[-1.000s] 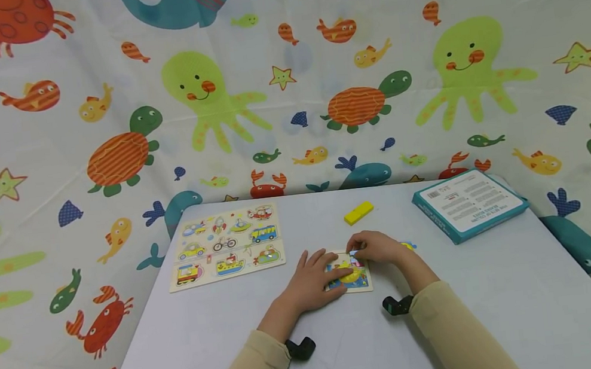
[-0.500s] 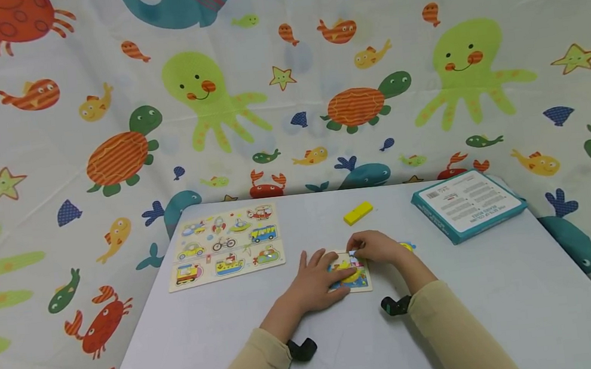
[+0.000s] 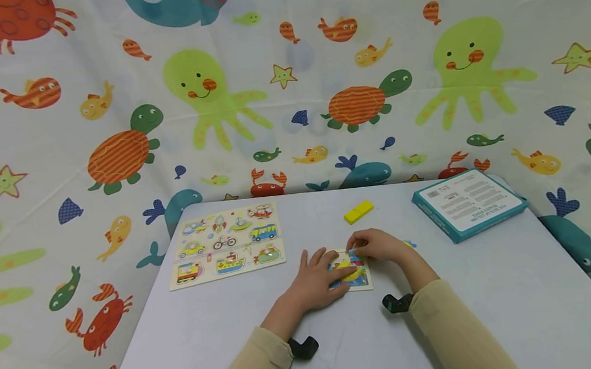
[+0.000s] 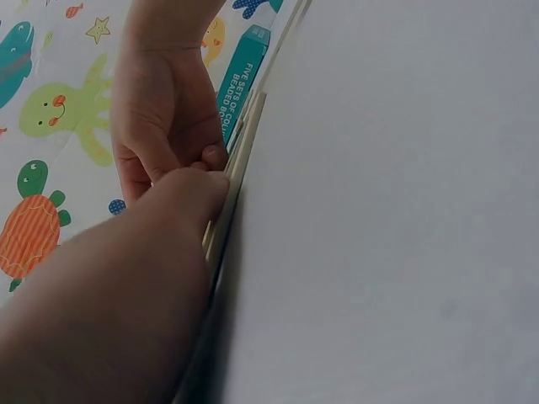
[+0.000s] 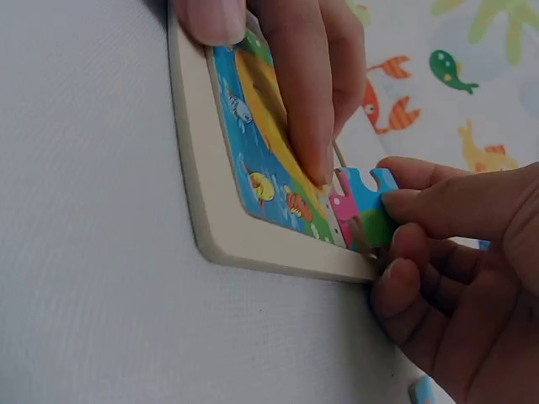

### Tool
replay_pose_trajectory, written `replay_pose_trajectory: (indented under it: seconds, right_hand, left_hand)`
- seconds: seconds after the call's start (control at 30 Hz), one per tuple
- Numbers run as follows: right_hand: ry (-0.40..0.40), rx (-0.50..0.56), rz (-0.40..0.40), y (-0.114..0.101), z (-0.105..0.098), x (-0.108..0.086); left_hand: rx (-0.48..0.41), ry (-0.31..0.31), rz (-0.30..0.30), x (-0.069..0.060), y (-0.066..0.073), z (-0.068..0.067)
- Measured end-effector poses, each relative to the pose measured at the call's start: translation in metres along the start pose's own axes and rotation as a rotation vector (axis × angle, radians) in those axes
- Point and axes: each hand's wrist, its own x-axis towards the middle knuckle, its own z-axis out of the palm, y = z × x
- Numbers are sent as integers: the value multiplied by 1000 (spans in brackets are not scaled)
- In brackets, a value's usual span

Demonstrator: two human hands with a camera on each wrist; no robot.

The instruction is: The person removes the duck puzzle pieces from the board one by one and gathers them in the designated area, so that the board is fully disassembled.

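A small jigsaw puzzle in a wooden frame [image 3: 362, 289] lies on the table, with a blue, yellow and green picture. My left hand [image 3: 311, 282] rests on it, fingers spread and covering its left part; in the right wrist view its fingers [image 5: 307, 109] press on the picture. At the far right corner my right hand [image 3: 380, 245] pinches a blue, green and pink puzzle piece [image 5: 368, 206] between thumb and fingers. That piece stands tilted at the frame's edge; whether it touches the neighbouring pieces I cannot tell. In the left wrist view the puzzle is seen edge-on.
Another colourful piece [image 3: 410, 244] lies just past my right forearm. Behind the hands is a yellow block [image 3: 359, 212]. A vehicle picture board [image 3: 226, 246] lies at the left, and a teal box [image 3: 471, 205] at the back right. A patterned cloth [image 3: 287, 101] hangs behind the table.
Both hands stay nearly in place. At the right fingertips, the piece showed white and pink earlier; blue and red show there now, and the right fingers have shifted slightly.
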Motion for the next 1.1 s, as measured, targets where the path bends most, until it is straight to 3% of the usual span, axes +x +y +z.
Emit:
replay_pose_trajectory:
  seconds: [0.23, 0.53, 0.83, 1.1]
  right_hand:
    - [17, 21, 15, 8, -2, 0]
    - [64, 85, 34, 15, -31, -23]
    - [153, 179, 95, 50, -65, -52]
    - [195, 241, 125, 83, -84, -79]
  left_hand:
    - [-15, 6, 11, -2, -2, 0]
    - [-16, 48, 25, -4, -4, 2]
    - [-30, 69, 30, -6, -3, -1]
    - [-63, 67, 6, -3, -5, 6]
